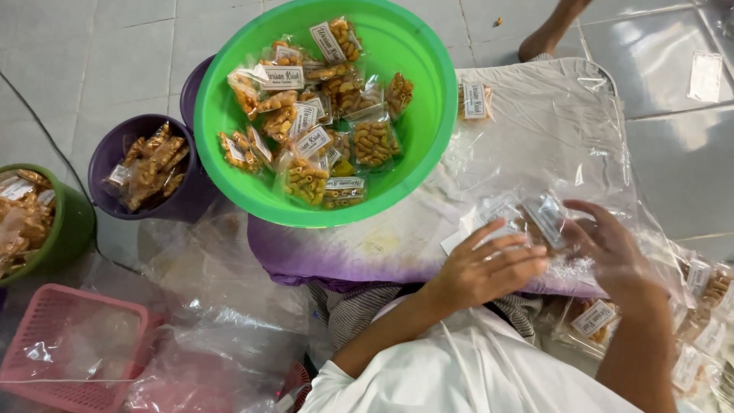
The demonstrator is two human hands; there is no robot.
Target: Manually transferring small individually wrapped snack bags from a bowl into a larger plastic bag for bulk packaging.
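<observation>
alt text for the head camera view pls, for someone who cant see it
Seen from above, a person's left hand and right hand handle small clear snack packets inside a large clear plastic bag on their lap. A green basin ahead holds more labelled snack packets, with a purple tub of snacks to its left on the tiled floor.

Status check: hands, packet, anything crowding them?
Left hand and right hand both grip one clear snack packet. Green basin of filled packets sits just beyond, apart.
</observation>
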